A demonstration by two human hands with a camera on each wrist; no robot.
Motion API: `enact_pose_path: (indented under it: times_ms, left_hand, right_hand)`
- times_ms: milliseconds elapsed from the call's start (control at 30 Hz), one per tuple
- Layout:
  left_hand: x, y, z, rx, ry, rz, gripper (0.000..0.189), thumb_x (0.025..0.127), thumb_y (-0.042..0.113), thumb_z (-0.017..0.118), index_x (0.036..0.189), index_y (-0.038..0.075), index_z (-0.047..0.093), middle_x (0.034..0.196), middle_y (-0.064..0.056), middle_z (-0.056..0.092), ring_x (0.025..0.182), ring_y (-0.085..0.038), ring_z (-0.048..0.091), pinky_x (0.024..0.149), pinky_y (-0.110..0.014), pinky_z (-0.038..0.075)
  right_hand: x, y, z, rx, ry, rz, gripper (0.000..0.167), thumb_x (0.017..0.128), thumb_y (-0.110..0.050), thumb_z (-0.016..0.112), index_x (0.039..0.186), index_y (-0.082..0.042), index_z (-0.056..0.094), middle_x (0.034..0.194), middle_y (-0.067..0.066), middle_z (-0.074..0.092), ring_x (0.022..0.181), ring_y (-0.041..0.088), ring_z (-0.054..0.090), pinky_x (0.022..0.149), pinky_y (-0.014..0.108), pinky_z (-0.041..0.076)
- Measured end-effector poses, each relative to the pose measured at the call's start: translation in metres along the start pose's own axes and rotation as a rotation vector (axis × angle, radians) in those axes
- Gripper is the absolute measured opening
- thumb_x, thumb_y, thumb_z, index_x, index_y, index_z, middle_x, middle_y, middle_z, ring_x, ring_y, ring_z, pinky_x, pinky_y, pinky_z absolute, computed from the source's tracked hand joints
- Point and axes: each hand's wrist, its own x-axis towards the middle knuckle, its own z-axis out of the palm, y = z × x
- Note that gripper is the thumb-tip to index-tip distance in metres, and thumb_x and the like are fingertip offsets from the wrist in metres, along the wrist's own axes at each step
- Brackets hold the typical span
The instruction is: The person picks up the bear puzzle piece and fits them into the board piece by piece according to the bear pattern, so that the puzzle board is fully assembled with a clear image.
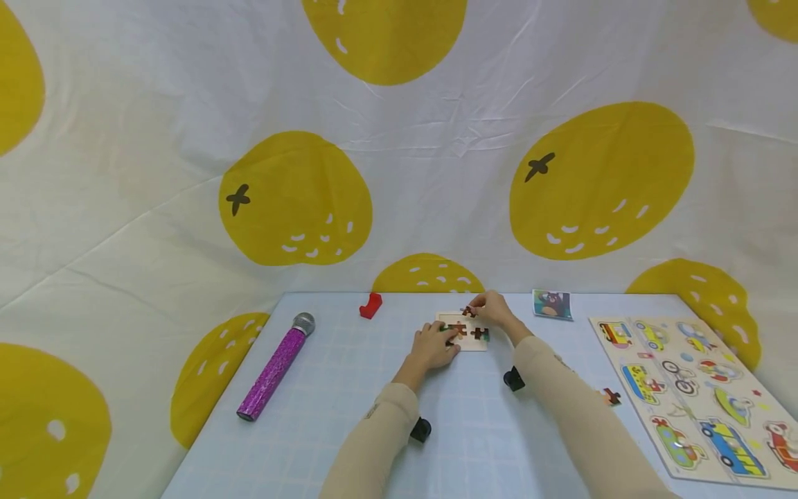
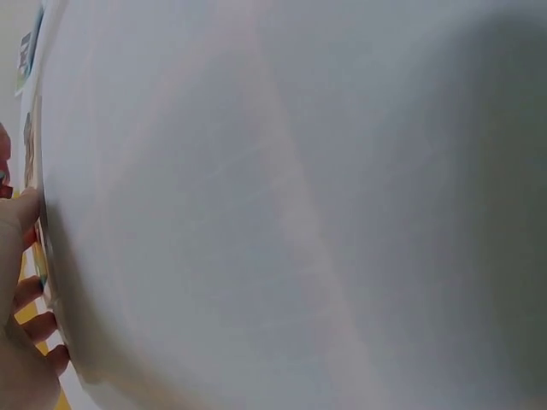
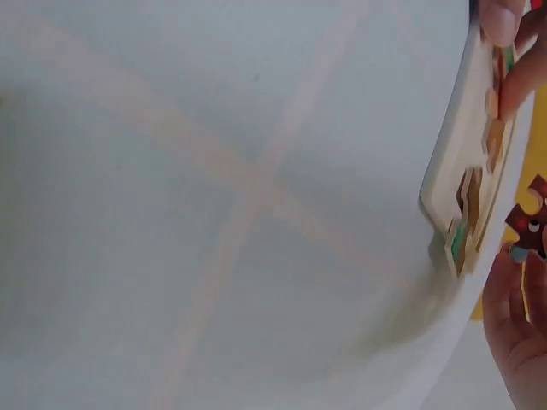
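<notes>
A small wooden puzzle board (image 1: 475,344) lies near the table's back edge, with several brown and green jigsaw pieces (image 1: 480,334) on it. My left hand (image 1: 434,344) rests on the board's left side, its fingers reaching over the pieces there. Between thumb and fingers, my right hand (image 1: 492,308) pinches a brown jigsaw piece (image 3: 532,224) with an eye printed on it. That piece is raised above the board's far part, apart from the others. In the left wrist view, only part of the left hand (image 2: 26,299) shows at the board's edge.
A picture card (image 1: 552,305) lies behind the right hand. At the right are a large picture puzzle board (image 1: 676,357) and a loose jigsaw piece (image 1: 611,396) beside the sleeve. A red block (image 1: 370,305) and a purple microphone (image 1: 274,371) lie to the left.
</notes>
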Motion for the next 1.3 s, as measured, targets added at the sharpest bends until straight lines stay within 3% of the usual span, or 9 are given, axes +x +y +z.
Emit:
enact_pose_path:
  times_ms: [200,400,500,700,800,1033,1167,1300]
  left_hand:
    - [-0.002,0.000,-0.001,-0.003,-0.006,0.016,0.045,0.095,0.046,0.049,0.138,0.031,0.049,0.141,-0.006,0.043,0.124,-0.026,0.042,0.097,-0.043,0.040]
    - [-0.002,-0.001,-0.001,-0.005,0.000,0.017,0.045,0.095,0.046,0.048,0.138,0.031,0.049,0.141,-0.006,0.043,0.124,-0.026,0.042,0.096,-0.043,0.040]
    - [-0.002,-0.001,-0.001,-0.003,-0.006,0.019,0.045,0.095,0.046,0.048,0.137,0.031,0.050,0.141,-0.006,0.043,0.124,-0.026,0.042,0.096,-0.043,0.040]
    - [-0.001,-0.002,0.000,-0.010,0.010,0.027,0.044,0.095,0.045,0.048,0.136,0.029,0.050,0.141,-0.006,0.043,0.124,-0.025,0.042,0.096,-0.043,0.040]
    - [-0.001,-0.002,0.000,-0.008,0.013,0.028,0.044,0.095,0.045,0.048,0.136,0.029,0.050,0.140,-0.006,0.044,0.124,-0.026,0.042,0.096,-0.043,0.040]
    - [0.000,-0.001,0.000,-0.003,0.001,0.027,0.045,0.095,0.046,0.047,0.137,0.029,0.049,0.141,-0.006,0.043,0.124,-0.025,0.042,0.096,-0.043,0.040]
    - [0.000,-0.001,-0.001,0.006,-0.004,0.025,0.045,0.096,0.046,0.046,0.138,0.030,0.049,0.141,-0.005,0.042,0.125,-0.025,0.042,0.096,-0.043,0.040]
    - [0.000,-0.001,-0.001,0.015,-0.005,0.022,0.045,0.096,0.046,0.046,0.137,0.030,0.049,0.141,-0.006,0.042,0.125,-0.025,0.042,0.097,-0.043,0.040]
  right_hand:
    - [0.007,-0.005,0.016,-0.016,-0.067,0.018,0.018,0.090,-0.002,0.057,0.100,0.005,0.069,0.098,0.018,0.068,0.093,0.031,0.061,0.083,0.044,0.051]
    - [0.009,-0.011,0.024,-0.013,-0.079,0.040,0.030,0.081,0.009,0.051,0.105,0.005,0.068,0.106,0.021,0.066,0.104,0.035,0.058,0.089,0.047,0.048]
    - [0.009,-0.012,0.028,-0.014,-0.076,0.079,0.036,0.078,0.012,0.051,0.108,0.003,0.068,0.110,0.022,0.065,0.107,0.035,0.057,0.088,0.044,0.049]
    - [0.007,-0.016,0.033,-0.043,-0.034,0.065,0.042,0.076,0.015,0.051,0.115,0.005,0.064,0.110,0.025,0.062,0.104,0.036,0.058,0.082,0.040,0.050]
    - [0.006,-0.018,0.035,-0.073,-0.015,0.061,0.040,0.077,0.014,0.052,0.113,0.005,0.064,0.105,0.025,0.063,0.098,0.035,0.059,0.081,0.041,0.051]
    - [0.002,-0.015,0.038,-0.277,-0.039,0.035,0.026,0.077,0.010,0.057,0.093,-0.002,0.074,0.105,0.016,0.057,0.100,0.036,0.050,0.089,0.046,0.046]
    - [-0.001,-0.017,0.034,-0.321,-0.096,0.009,0.021,0.081,0.004,0.063,0.098,-0.002,0.073,0.103,0.012,0.061,0.099,0.034,0.054,0.087,0.046,0.047]
    - [-0.007,-0.019,0.026,-0.284,-0.148,0.036,0.025,0.084,0.003,0.058,0.107,0.001,0.069,0.110,0.016,0.063,0.097,0.029,0.057,0.084,0.042,0.049]
